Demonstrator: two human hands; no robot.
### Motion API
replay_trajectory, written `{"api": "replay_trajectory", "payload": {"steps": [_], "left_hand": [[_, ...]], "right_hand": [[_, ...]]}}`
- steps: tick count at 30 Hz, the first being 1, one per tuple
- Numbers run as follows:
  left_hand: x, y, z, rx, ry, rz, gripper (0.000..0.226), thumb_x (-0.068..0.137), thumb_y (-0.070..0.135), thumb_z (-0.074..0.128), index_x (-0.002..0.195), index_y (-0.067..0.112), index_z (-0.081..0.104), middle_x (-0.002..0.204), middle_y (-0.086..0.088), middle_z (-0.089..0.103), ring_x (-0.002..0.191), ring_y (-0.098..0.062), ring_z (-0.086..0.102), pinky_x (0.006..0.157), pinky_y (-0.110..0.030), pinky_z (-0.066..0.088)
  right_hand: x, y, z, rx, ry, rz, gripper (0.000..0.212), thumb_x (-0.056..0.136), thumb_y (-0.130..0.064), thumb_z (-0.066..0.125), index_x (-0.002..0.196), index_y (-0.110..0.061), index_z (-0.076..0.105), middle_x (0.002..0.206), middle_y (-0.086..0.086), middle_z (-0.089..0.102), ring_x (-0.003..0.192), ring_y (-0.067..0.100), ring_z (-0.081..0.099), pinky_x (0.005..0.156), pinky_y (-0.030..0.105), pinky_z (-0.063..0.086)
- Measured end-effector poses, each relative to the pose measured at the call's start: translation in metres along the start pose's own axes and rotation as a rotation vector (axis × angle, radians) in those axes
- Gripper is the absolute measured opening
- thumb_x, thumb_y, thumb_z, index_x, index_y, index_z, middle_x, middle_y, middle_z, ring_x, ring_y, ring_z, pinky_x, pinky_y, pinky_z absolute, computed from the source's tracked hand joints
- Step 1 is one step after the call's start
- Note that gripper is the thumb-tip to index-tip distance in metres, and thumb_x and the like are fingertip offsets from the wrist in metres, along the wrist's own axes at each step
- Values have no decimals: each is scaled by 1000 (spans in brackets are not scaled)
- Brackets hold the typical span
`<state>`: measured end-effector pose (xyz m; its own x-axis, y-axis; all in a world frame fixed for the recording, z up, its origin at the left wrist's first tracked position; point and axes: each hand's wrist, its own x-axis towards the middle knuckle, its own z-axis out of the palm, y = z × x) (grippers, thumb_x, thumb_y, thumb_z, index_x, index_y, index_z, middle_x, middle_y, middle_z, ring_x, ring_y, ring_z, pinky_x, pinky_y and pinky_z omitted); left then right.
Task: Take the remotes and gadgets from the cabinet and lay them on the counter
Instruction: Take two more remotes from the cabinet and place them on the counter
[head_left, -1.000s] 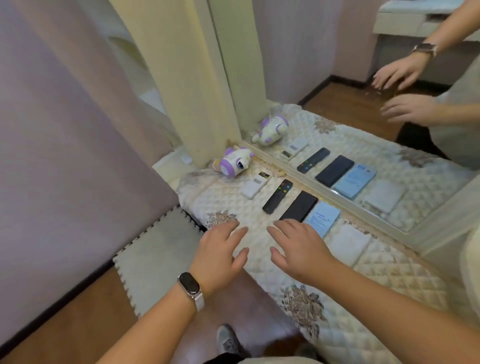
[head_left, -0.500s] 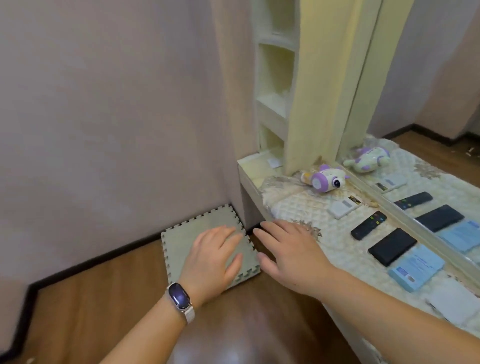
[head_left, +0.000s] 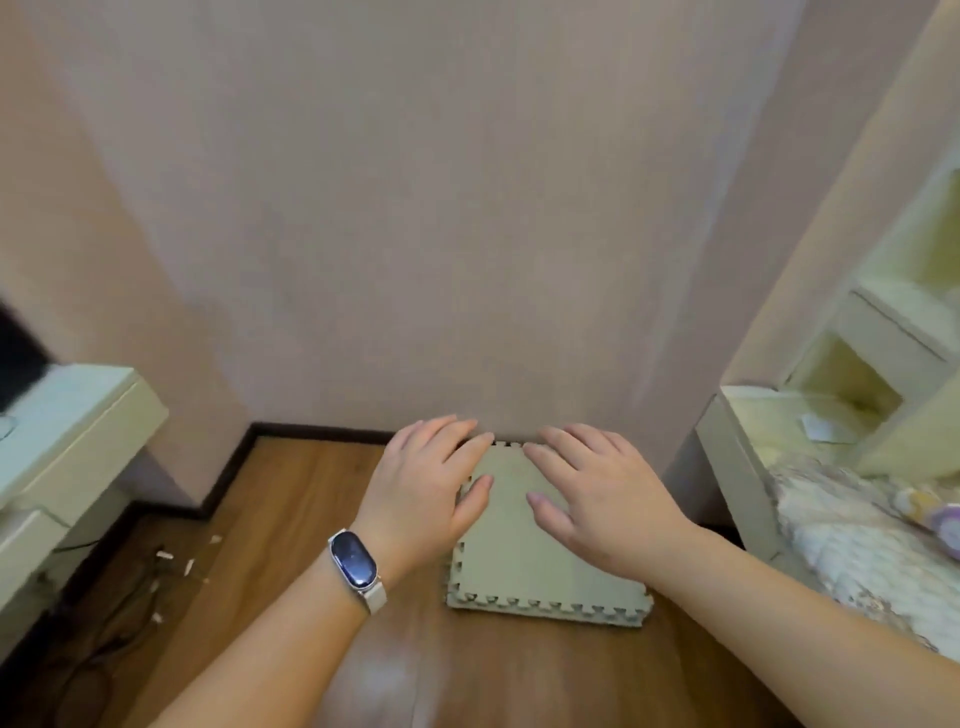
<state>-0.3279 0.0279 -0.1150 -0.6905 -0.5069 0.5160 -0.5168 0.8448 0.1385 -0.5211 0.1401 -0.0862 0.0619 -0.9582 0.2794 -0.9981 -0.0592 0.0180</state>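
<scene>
At 9 o'clock a cream cabinet (head_left: 72, 431) juts in from the edge, with something dark and blurred on top of it that I cannot name. Loose cables (head_left: 104, 613) and a few pale scraps lie on the wooden floor (head_left: 291, 499) below it.

Just left of centre, the left hand (head_left: 431, 483) is palm down with fingers straight and slightly spread, holding nothing. A smart band (head_left: 356, 566) sits on its wrist. At 6 o'clock a stack of foam puzzle mats (head_left: 545, 566) lies on the floor against the wall. Both hands appear in front of it (whether they touch it I cannot tell). The right hand (head_left: 597, 493) mirrors the left, flat, fingers apart, empty.

At 3 o'clock is the counter (head_left: 831, 545), under a quilted cover. On it, cut by the frame edge, lies part of a purple-and-white toy (head_left: 935, 512), the only gadget in view. No remotes show. Above it, towards 2 o'clock, is an open shelf unit (head_left: 857, 364) with a slip of paper (head_left: 821, 426) at its foot.

As I judge it, this is a gap between carries: the hands are free and the view faces the bare wall. The next move calls for bringing the cabinet into view and checking it for anything left. If something is there, one hand should close round it and carry it across to a bare patch of the quilt.
</scene>
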Motion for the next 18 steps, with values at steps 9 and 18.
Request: {"api": "replay_trajectory", "payload": {"steps": [9, 18], "left_hand": [[-55, -80, -48, 142, 2, -318, 39, 88, 36, 58, 120, 17, 67, 124, -2, 66, 119, -23, 57, 101, -41, 41], [-45, -152, -73, 365, -30, -581, 40, 88, 39, 54, 120, 18, 67, 123, -2, 66, 118, -22, 57, 103, -34, 34]], "right_hand": [[110, -70, 32, 91, 15, -337, 50, 89, -49, 45, 126, -18, 60, 128, 4, 61, 118, 28, 55, 94, 41, 47], [236, -101, 74, 231, 57, -571, 50, 90, -49, 46, 127, -19, 60, 128, 5, 62, 118, 28, 56, 95, 41, 45]]}}
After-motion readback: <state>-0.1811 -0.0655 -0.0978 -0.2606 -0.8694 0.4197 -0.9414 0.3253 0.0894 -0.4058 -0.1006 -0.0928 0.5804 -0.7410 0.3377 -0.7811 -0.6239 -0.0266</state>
